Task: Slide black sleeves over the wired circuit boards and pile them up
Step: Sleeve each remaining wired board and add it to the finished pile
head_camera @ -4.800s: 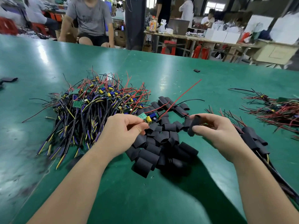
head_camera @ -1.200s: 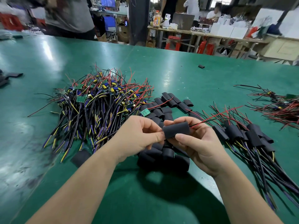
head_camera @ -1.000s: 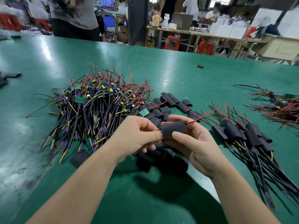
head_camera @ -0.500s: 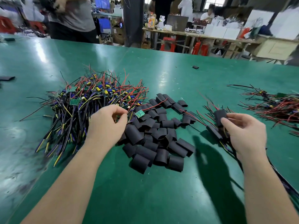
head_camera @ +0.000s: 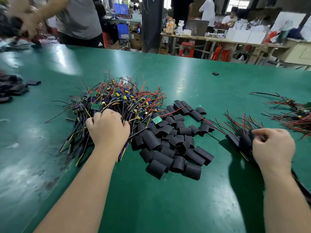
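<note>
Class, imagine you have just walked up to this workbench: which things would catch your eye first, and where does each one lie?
First comes the tangled heap of wired circuit boards, red, yellow and black, left of centre on the green table, with the left hand reaching into it. Right beside it, at centre, lies the pile of black sleeves. On the right, the right hand rests at a smaller stack of sleeved boards with red wires fanning away.

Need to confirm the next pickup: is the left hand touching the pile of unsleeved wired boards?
Touching. The head view shows the left hand resting on the pile of unsleeved wired boards, fingers curled into the wires with no gap.
</note>
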Available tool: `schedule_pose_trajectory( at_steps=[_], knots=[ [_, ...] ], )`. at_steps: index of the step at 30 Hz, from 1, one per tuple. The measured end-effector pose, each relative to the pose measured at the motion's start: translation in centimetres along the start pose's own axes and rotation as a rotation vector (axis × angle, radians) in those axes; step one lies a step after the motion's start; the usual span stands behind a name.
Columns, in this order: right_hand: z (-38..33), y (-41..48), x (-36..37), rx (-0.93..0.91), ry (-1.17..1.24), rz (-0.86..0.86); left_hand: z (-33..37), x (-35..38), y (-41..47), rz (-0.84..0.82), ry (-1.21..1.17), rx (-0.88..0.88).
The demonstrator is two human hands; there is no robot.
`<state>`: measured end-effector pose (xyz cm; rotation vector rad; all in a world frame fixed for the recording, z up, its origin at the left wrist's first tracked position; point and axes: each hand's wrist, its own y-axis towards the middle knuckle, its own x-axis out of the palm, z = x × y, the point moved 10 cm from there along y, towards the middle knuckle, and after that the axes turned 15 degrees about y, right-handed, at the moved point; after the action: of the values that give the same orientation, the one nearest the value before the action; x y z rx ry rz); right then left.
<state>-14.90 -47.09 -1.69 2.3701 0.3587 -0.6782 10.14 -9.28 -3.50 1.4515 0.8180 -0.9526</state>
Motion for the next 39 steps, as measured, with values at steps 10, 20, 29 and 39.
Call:
schedule_pose_trajectory(
  at_steps=[10, 20, 29, 39],
  knots=[
    [-1.9, -0.9, 1.1, -0.052, 0.101, -0.043, -0.6, 0.2, 4.9, -0.052, 0.051, 0.003],
    [-2.3, -1.3, 2.1, -0.067, 0.119, -0.109, -2.6, -1.2, 7.4, 0.059, -0.122, -0.068],
    [-2.4, -1.7, 2.1, -0.037, 0.138, -0.120, -3.3, 1.5, 6.5, -0.223, 0.020, -0.043],
    [-3.2, -2.2, 2.3, -0.037, 0.173, -0.125, 1.4, -8.0, 5.0, 0.218, -0.502, 0.268]
  ],
)
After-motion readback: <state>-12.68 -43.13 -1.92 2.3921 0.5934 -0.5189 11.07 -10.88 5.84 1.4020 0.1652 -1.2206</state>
